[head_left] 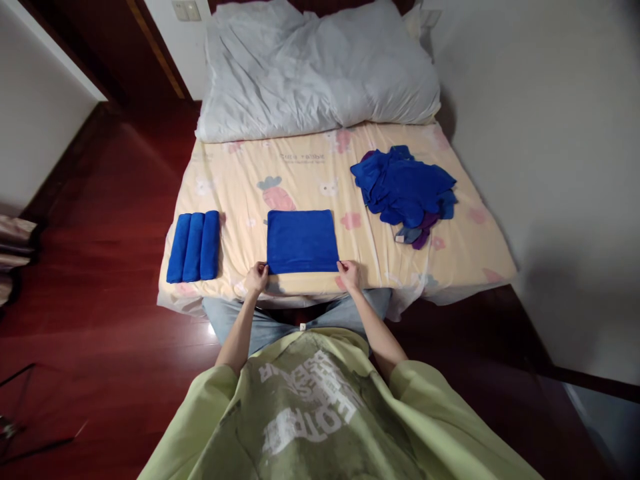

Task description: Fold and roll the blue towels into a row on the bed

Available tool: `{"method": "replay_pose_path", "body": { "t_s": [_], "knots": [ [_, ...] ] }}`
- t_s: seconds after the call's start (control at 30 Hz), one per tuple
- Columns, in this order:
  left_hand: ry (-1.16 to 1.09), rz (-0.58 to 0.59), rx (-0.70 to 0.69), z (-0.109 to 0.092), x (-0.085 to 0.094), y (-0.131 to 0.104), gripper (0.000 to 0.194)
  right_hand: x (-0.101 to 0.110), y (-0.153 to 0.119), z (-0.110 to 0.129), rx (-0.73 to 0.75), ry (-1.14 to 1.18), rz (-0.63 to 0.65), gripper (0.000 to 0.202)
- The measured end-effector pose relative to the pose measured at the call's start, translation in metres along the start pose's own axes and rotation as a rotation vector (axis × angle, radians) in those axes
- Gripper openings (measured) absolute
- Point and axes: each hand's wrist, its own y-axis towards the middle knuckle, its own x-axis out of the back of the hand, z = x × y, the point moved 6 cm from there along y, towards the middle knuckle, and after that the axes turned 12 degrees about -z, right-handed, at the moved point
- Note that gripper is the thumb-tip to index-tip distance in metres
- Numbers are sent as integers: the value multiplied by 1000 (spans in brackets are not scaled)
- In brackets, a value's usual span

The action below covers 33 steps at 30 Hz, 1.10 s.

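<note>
A blue towel [302,241] lies flat as a neat rectangle near the bed's front edge. My left hand [257,276] pinches its near left corner, and my right hand [349,273] pinches the near right corner. To the left, several rolled or folded blue towels [194,247] lie side by side, touching one another. A loose heap of crumpled blue towels [403,187] rests on the right, with some purple and grey-blue cloth showing underneath.
The bed [240,193] has a pale yellow sheet printed with carrots and flowers. A white quilt [320,73] is bundled at its far end. A wall [545,133] stands close on the right; dark red floor [125,200] lies to the left.
</note>
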Motion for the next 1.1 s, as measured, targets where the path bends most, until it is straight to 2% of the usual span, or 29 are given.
{"method": "replay_pose_path", "body": {
  "t_s": [0.3,0.63,0.9,1.03,1.1],
  "knots": [
    [15,-31,-7,1,0,-1,28,-1,5,-4,4,24,21,41],
    [43,-84,-1,2,-2,-1,26,-1,7,0,0,11,-33,42],
    [69,-76,-5,-3,-1,-2,23,-1,6,2,-14,-29,-12,33],
    [70,-110,-25,-7,0,-5,21,1,2,8,26,-82,1,25],
    [70,-155,-51,-8,1,-8,22,3,-1,15,98,-93,-2,22]
  ]
}}
